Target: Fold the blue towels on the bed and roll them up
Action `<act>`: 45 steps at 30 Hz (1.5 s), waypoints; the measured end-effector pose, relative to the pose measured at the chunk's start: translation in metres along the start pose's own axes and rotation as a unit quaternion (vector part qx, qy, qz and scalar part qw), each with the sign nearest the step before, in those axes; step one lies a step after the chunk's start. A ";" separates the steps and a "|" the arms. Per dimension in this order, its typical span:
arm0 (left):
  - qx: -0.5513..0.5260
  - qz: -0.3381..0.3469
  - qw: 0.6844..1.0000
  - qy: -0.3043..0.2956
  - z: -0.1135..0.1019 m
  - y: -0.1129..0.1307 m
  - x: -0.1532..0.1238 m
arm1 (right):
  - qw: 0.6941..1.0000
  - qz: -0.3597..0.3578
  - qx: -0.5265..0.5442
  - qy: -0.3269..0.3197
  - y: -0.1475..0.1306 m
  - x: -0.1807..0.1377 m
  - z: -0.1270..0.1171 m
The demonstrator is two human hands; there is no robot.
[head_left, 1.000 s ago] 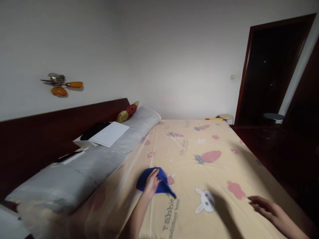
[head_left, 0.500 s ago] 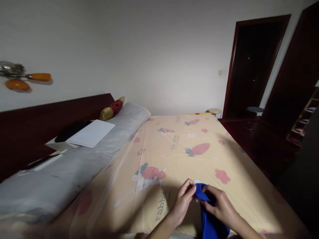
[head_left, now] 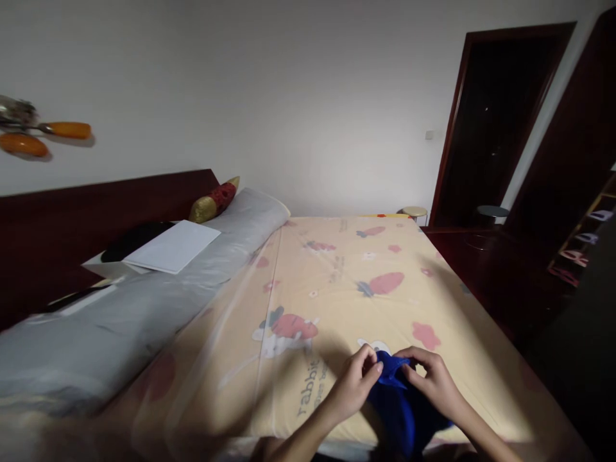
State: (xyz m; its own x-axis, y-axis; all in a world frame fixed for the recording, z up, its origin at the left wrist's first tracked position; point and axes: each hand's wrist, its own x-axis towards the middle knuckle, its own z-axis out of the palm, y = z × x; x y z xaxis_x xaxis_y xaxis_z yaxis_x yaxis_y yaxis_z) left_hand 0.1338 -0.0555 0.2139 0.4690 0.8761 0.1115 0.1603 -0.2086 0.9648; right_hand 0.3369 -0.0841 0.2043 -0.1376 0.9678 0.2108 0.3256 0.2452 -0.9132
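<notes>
A piece of bright blue cloth (head_left: 402, 410) hangs from both hands at the near edge of the bed; its exact kind does not show. My left hand (head_left: 357, 378) pinches its upper left edge between thumb and fingers. Opposite it, my right hand (head_left: 430, 375) is closed on the upper right edge, thumb below and fingers on top. Between them the fabric's top is bunched into small folds. Its lower part falls into shadow toward my lap, partly out of frame.
Under my hands lies the bed's yellow sheet (head_left: 337, 295), printed with carrots and flowers. A grey pillow (head_left: 158, 321) runs along the headboard (head_left: 158, 186) at left, with a white flat box (head_left: 176, 247) on it. Stools (head_left: 414, 211) stand beyond the far end, near a dark door (head_left: 500, 122).
My right hand has shifted its hold on the blue cloth, and its top edge is now spread between both hands. The view has tilted slightly downward.
</notes>
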 end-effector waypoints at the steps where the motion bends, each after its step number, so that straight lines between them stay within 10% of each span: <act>1: 0.025 0.013 1.000 0.012 0.001 0.001 -0.002 | 1.000 0.001 0.000 0.000 0.001 0.000 0.002; 17: -0.071 -0.014 0.997 -0.040 -0.003 0.005 -0.001 | 0.998 -0.001 -0.064 0.006 0.006 0.002 -0.001; 45: -0.048 0.023 0.934 0.354 -0.153 0.030 -0.005 | 0.917 0.027 -0.093 0.387 0.022 -0.009 -0.142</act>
State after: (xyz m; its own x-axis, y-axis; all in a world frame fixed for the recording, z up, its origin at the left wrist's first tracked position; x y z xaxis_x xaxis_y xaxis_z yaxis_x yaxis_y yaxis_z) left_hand 0.0036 0.0002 0.2787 -0.2236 0.9421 0.2498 0.0600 -0.2425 0.9683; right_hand 0.4780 -0.0790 0.2323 0.5645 0.7125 0.4169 0.4763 0.1313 -0.8694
